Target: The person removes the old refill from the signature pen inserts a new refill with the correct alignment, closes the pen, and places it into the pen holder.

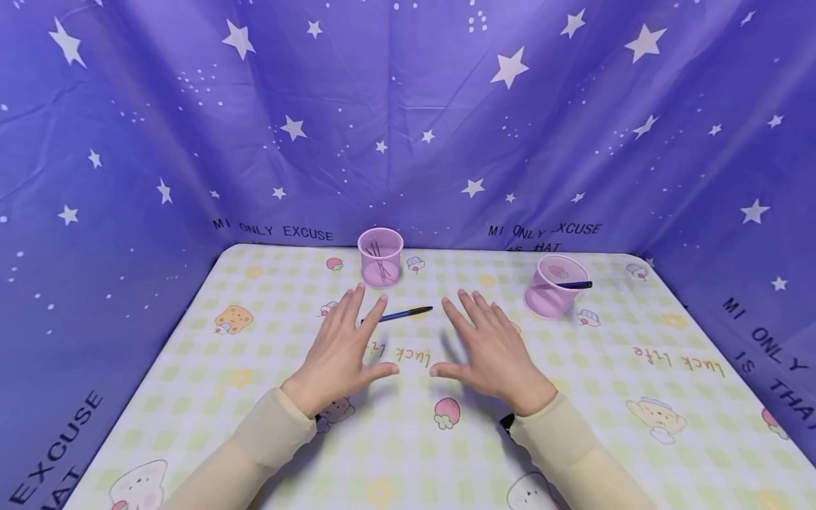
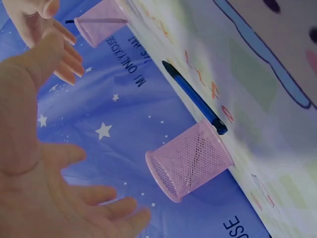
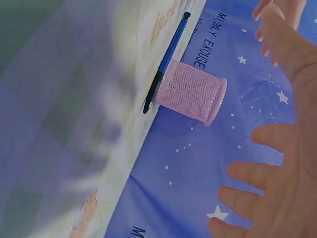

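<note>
My left hand (image 1: pixel 338 354) hovers low over the table, fingers straight and thumb spread, holding nothing. Opposite it, my right hand (image 1: pixel 491 354) is spread the same way with a gap between the two thumbs. A blue pen with a dark end (image 1: pixel 406 313) lies on the cloth just beyond the hands, its near end beside the left fingertips. Behind it stands a pink mesh cup (image 1: pixel 381 276) with a few thin dark sticks showing inside. Beyond the right hand, a second pink mesh cup (image 1: pixel 542 303) has a dark pen (image 1: pixel 576 285) leaning out over its rim.
A checked tablecloth (image 1: pixel 574 453) with cartoon prints covers the table. Blue star-patterned curtain (image 1: pixel 395 177) hangs right behind the table's back edge and along both sides.
</note>
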The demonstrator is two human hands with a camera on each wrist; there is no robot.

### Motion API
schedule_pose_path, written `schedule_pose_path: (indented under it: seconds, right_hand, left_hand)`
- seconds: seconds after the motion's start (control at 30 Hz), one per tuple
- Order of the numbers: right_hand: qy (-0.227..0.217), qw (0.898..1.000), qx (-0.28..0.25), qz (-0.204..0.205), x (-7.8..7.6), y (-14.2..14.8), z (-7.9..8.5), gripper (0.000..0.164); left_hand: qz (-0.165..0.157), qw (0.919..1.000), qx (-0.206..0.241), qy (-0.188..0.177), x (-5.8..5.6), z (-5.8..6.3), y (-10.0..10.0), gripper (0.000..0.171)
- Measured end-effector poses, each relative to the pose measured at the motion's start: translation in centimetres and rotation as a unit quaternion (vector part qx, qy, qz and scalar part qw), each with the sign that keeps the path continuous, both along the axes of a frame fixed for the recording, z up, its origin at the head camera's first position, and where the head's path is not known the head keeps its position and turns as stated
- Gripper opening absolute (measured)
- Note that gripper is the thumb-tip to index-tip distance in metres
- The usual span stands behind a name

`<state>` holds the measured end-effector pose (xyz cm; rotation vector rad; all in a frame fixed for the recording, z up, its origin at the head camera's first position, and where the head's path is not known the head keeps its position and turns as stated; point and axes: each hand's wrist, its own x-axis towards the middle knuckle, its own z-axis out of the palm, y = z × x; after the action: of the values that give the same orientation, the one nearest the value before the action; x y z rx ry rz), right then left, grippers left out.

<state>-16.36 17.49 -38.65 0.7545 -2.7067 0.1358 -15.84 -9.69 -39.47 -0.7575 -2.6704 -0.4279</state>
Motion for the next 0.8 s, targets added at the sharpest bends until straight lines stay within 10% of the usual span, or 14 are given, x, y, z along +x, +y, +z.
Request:
schedule_pose_path:
  seconds: [0.8]
  right_hand:
    - [-0.029,0.999,-0.012,0.024,-3.1,-1.0,-0.1,0.080]
  left_hand:
    - [-0.001,0.9992,-0.031,-0.024,-3.2,0.1,1.0,0.081]
